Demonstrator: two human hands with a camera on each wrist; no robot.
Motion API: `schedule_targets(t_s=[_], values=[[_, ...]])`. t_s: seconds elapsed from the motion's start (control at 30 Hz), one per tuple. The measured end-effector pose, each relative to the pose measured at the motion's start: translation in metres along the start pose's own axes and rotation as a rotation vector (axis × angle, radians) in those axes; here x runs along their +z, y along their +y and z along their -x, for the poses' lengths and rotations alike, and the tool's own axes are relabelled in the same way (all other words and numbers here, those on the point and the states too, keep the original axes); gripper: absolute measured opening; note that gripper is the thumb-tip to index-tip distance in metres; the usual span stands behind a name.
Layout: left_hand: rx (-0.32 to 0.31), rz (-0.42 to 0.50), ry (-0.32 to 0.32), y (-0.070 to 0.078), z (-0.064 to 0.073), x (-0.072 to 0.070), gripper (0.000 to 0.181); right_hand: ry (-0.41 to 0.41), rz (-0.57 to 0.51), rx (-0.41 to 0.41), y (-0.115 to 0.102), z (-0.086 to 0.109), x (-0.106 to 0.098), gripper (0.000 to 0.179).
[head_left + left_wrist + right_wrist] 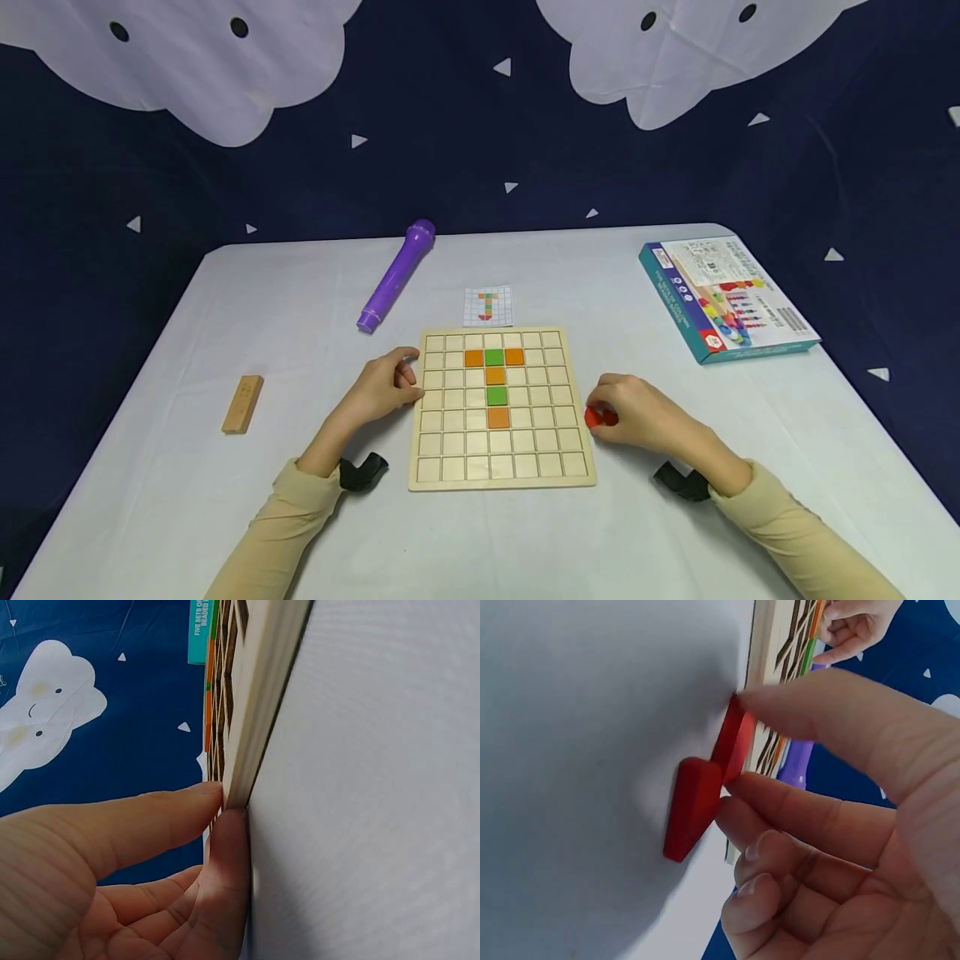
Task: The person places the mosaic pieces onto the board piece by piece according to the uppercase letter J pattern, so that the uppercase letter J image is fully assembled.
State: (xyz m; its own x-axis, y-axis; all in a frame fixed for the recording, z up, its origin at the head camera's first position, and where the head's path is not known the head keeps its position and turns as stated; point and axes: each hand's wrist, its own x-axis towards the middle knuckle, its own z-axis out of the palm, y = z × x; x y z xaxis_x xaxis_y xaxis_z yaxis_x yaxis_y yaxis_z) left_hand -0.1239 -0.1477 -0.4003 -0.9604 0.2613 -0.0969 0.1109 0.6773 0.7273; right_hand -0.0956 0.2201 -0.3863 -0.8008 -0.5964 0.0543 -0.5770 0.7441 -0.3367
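My left hand [381, 385] holds the left edge of a square wooden grid board [450, 471], its thumb and a finger at the rim in the left wrist view. Orange and green square tiles lie in the grid, forming a T-like shape; one is this green tile [497, 396]. Right of the board, my right hand [637, 410] pinches a red piece [735, 739] between thumb and index finger. Touching or very near it is a second red piece [692, 808], by the fingertips. The red pieces' full outline is partly hidden by the fingers.
Behind the board lies a small pattern card [487, 307] with a coloured J figure. A purple stick [396, 277] lies at the back left, a wooden block [243, 405] at the left, and a flat teal-sided box [731, 296] at the back right.
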Motion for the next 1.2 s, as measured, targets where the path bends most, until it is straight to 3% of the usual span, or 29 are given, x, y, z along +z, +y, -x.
schedule_targets(t_s=[0.7,1.2], values=[[-0.007,-0.004,-0.006,0.002,0.001,0.0,0.06,0.045,-0.038,-0.002,0.008,-0.004,0.004,0.017],[-0.005,-0.001,-0.002,0.002,0.001,0.001,0.059,0.102,-0.06,-0.065,-0.007,-0.015,0.001,0.011]])
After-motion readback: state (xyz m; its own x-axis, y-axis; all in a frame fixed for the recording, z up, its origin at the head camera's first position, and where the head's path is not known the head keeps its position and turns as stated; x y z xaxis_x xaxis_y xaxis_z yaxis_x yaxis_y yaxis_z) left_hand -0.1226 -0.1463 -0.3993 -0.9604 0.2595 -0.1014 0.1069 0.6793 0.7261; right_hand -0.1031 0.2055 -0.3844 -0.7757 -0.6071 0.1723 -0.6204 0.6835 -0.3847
